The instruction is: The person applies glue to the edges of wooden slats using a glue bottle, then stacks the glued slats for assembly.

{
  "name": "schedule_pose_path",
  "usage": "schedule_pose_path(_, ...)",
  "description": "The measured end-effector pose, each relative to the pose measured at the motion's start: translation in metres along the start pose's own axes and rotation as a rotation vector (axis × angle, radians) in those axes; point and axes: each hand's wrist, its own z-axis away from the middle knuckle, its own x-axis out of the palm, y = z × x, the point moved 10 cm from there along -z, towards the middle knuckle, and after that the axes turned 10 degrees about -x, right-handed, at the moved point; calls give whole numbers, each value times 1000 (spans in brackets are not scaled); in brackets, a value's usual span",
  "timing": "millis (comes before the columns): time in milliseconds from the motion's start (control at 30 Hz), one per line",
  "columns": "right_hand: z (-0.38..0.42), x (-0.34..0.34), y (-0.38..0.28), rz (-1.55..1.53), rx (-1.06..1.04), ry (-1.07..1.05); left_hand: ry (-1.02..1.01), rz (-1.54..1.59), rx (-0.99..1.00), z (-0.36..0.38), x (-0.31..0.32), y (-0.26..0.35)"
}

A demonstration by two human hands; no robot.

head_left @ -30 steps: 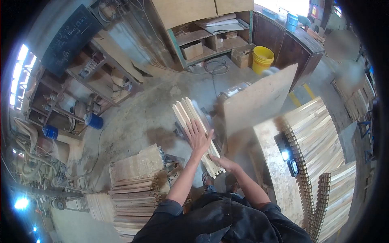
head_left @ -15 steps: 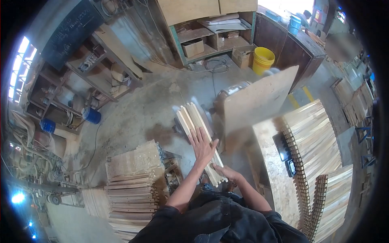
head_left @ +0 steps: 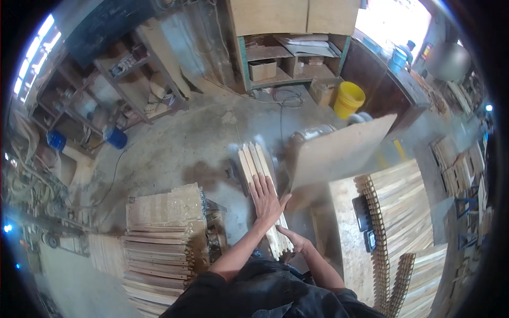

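Note:
A small bundle of long pale wooden strips [head_left: 255, 159] lies side by side in front of my body, pointing away from me, with notched ends. My left hand [head_left: 269, 205] rests flat on top of the strips, fingers stretched along them and thumb out to the right. At the near end, my right hand [head_left: 298, 242] grips the bundle from the right side, its thumb on the upper face and its other fingers mostly hidden. What supports the strips' far end is blurred.
Stacked strips [head_left: 159, 252] lie at left, more stacks [head_left: 405, 206] on a bench at right beside a dark phone-like device [head_left: 362, 213]. A slanted board [head_left: 342, 156] stands right of the bundle. Farther back are a yellow bucket [head_left: 349, 100] and shelves [head_left: 268, 51].
The strips have straightened and drawn closer together under my hands. Both hands sit slightly lower in view, and the camera view has shifted.

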Motion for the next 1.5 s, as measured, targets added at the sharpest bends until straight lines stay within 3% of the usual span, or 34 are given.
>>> schedule_pose_path(100,-32,27,-47,-166,-89,-369,52,-13,-29,-48,7,-9)
schedule_pose_path(300,-67,32,-118,48,-145,-290,34,-79,-68,-106,9,-30)
schedule_pose_path(600,-41,5,-73,224,-79,-103,17,-36,-54,-59,19,-20)
schedule_pose_path(700,-3,26,-73,339,-159,187,28,-36,-45,-33,21,-20)
schedule_pose_path(833,-5,23,-52,346,-109,125,25,-15,-14,-18,27,-21)
schedule_pose_path(867,-14,19,-63,459,-128,115,50,-3,-17,-29,26,-27)
schedule_pose_path(900,-53,-11,-50,380,-30,111,67,7,-16,-47,20,-32)
schedule_pose_path(933,-79,-6,-70,444,-143,-31,82,18,-12,-65,16,-35)
schedule_pose_path(967,-72,15,-103,562,-215,9,65,-6,-19,-81,17,-40)
schedule_pose_path(1000,-130,-16,-96,496,-203,-93,48,-31,-30,-96,16,-45)
schedule_pose_path(1033,-119,-2,-121,559,-245,17,36,-56,-45,-103,17,-49)
schedule_pose_path(1100,-84,33,-145,626,-270,-6,31,-70,-53,-102,22,-50)
schedule_pose_path(1367,-57,-11,-69,517,-170,40,13,-94,-114,-34,34,-29)
schedule_pose_path(1500,-17,0,-60,568,-107,97,29,-74,-122,-15,33,-25)
